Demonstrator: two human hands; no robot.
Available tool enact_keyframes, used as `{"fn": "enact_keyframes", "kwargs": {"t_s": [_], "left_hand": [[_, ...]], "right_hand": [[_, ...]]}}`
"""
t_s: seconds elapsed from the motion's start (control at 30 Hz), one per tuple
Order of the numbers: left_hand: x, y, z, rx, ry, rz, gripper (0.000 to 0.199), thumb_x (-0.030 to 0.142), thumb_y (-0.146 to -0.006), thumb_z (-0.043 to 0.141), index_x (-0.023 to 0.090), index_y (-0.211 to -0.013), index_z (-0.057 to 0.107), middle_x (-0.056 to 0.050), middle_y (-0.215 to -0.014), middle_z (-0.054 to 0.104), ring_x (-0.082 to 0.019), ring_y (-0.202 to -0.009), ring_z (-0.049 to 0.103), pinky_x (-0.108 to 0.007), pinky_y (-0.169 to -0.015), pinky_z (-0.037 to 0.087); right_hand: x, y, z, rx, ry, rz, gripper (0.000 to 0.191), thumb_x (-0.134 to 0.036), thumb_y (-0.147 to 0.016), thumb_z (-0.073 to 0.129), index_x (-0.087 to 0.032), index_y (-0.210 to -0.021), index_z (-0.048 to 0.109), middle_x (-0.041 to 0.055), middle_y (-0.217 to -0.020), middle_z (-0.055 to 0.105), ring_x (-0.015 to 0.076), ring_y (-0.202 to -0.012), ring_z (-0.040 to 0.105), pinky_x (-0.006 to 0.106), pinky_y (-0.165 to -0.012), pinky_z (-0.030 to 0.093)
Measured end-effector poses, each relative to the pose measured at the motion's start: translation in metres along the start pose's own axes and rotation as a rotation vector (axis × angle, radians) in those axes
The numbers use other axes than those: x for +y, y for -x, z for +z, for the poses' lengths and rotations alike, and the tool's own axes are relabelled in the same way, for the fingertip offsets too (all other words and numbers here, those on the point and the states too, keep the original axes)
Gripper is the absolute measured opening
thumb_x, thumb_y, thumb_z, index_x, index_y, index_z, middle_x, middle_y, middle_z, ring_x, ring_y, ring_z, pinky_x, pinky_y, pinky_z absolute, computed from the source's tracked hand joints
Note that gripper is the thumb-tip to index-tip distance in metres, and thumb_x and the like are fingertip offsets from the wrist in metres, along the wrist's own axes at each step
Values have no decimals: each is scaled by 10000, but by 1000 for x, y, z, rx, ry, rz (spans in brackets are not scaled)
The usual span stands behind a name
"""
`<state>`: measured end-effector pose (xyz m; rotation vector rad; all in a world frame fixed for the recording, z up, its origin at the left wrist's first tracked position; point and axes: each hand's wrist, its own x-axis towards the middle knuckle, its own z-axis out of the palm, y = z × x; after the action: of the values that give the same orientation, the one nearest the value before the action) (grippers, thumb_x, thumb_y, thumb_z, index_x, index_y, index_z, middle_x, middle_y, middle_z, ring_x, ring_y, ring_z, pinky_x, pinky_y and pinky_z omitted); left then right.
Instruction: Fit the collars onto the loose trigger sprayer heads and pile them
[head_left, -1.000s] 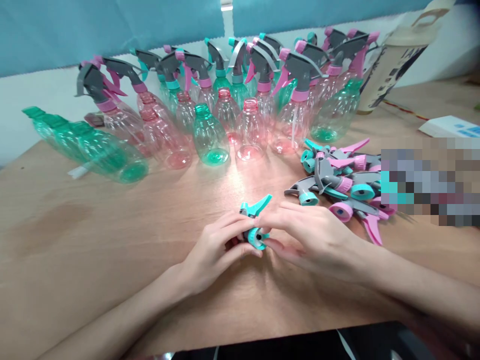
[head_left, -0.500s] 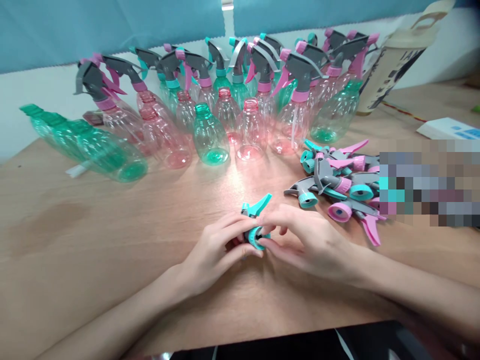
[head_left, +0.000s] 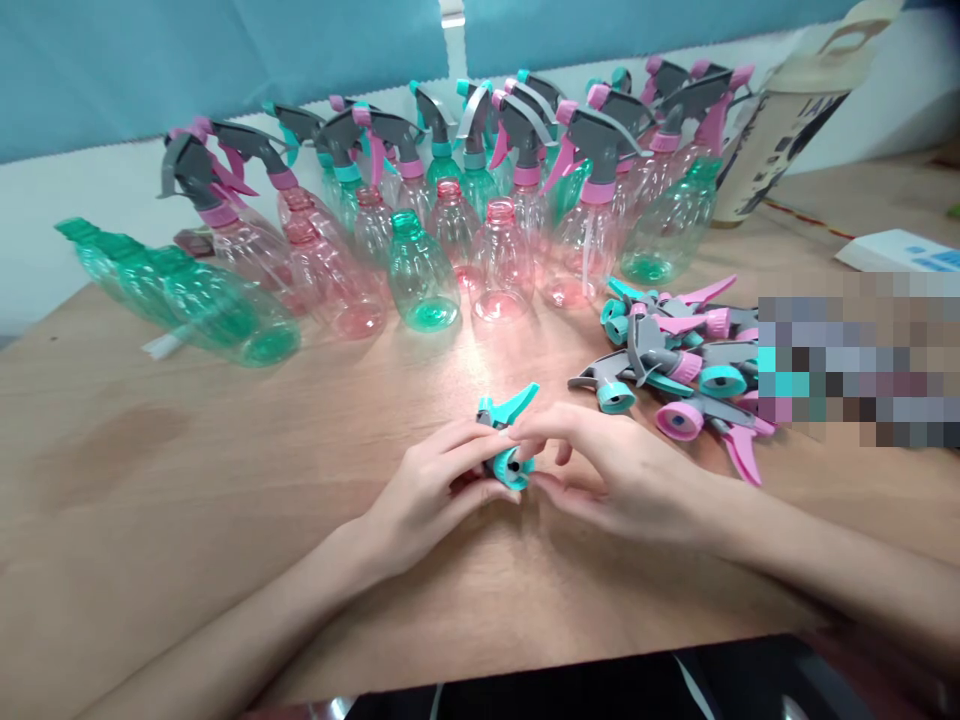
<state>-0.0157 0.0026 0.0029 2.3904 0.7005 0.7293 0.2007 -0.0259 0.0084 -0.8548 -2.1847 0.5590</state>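
Low over the table, my left hand (head_left: 435,490) is closed round a grey and turquoise trigger spray head (head_left: 511,466). Its turquoise trigger points up to the right, and the open collar faces me. My right hand (head_left: 615,470) curves in from the other side, with thumb and forefinger at the collar's edge. Part of the grey body is hidden behind my fingers. To the right of my hands lies a pile of loose spray heads (head_left: 686,365) in grey, pink and turquoise.
Several open bottles, including a green one (head_left: 424,285) and a pink one (head_left: 502,270), stand beyond my hands. Rows of bottles with spray heads (head_left: 598,150) fitted are behind them. Green bottles (head_left: 225,305) stand at left. A cream tumbler (head_left: 780,130) and white box (head_left: 900,250) are at right.
My right thumb and forefinger have shifted from the collar's opening to its edge, so more of the inside shows. The left hand keeps its hold; the view has shifted slightly.
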Motion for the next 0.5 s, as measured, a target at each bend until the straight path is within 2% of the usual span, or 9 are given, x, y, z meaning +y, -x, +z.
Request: {"fn": "enact_keyframes", "kwargs": {"t_s": [0.27, 0.5], "left_hand": [[5, -4, 0, -19, -1, 23, 137, 251, -880, 586, 164, -947, 668, -43, -859, 626, -150, -811, 583, -245, -728, 494], [7, -3, 1, -12, 78, -80, 215, 324, -859, 613, 170, -1002, 660, -46, -868, 625, -125, -688, 563, -234, -632, 486]], "right_hand": [[-2, -1, 1, -27, 43, 7, 298, -67, -823, 547, -149, -1107, 511, 33, -918, 667, 108, -721, 617, 217, -646, 474], [-5, -1, 3, 34, -25, 37, 216, -85, -820, 565, -190, -1002, 515, 17, -858, 660, 122, -719, 614, 241, -642, 484]]}}
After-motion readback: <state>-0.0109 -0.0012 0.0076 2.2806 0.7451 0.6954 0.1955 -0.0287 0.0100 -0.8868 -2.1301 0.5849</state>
